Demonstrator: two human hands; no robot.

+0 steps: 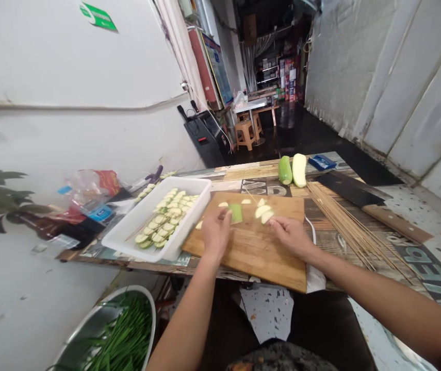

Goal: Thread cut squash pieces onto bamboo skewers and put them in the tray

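My left hand (217, 229) is over the left part of the wooden cutting board (255, 252), its fingers pinched at the edge of a green-skinned zucchini piece (236, 212). My right hand (290, 234) has its fingertips closed on the near end of a row of pale zucchini slices (262, 211). A thin stick end shows beyond these slices, but whether it runs through them all is blurred. A few loose slices (223, 204) lie on the board. Left of it, a white plastic tray (181, 245) holds many skewered zucchini slices (166, 219).
Bamboo skewers (344, 226) lie right of the board, with a cleaver (354, 188) beyond them. Two zucchini pieces (299, 170) and a blue packet (322, 162) sit at the back. Bottles (98, 211) stand left. Below is a metal bowl (153, 309) of green stalks (123, 330).
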